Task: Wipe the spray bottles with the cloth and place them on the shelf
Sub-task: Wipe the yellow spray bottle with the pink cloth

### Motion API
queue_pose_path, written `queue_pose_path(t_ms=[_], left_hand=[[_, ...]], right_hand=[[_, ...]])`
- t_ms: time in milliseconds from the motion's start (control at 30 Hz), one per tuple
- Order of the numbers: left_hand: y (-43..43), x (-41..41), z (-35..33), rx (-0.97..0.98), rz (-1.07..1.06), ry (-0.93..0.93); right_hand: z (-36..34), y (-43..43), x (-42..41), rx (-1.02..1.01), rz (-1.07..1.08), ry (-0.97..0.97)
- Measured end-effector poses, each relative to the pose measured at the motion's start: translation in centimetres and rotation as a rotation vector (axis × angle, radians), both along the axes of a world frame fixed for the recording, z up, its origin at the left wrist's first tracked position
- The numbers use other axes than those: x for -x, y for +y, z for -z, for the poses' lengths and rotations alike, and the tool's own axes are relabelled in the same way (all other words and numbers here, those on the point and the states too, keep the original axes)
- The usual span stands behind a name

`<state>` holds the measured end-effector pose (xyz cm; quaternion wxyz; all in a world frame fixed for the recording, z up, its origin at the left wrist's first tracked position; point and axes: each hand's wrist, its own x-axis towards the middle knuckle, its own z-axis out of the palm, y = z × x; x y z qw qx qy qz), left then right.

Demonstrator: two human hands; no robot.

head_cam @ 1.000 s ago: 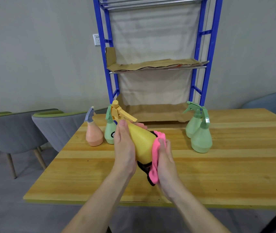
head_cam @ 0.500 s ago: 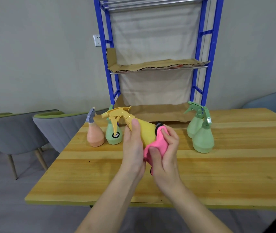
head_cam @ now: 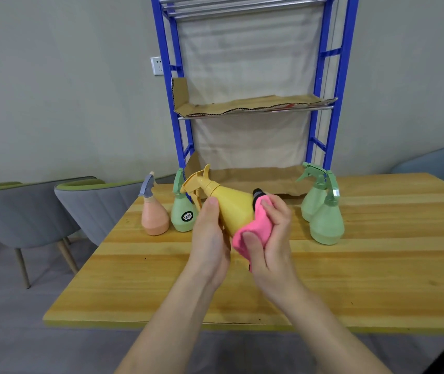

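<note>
The yellow spray bottle (head_cam: 231,209), fat at the bottom and thin on top, is tipped sideways above the surface (head_cam: 161,279). The left hand (head_cam: 208,238) wraps its grip around it. The right hand (head_cam: 272,238) squeezes its grip on a pink cloth (head_cam: 253,230) pressed against it.

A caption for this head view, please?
Left hand holds tilted yellow spray bottle; right hand presses pink cloth against it.

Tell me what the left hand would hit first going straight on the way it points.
The left hand grips the yellow bottle and points forward. Straight on, it would probably reach the cardboard on the shelf first; the labelled green bottle seems just left of that line, depth unclear.
</note>
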<state>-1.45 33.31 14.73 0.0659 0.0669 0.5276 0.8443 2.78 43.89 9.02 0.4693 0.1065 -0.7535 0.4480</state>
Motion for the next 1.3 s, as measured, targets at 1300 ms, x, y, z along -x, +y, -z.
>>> queue_pose_path(t_ms=[1300], left_hand=[[0.3, 0.7, 3.6, 0.302, 0.025, 0.556]], right_hand=[[-0.8, -0.4, -1.9, 0.813, -0.389, -0.447]])
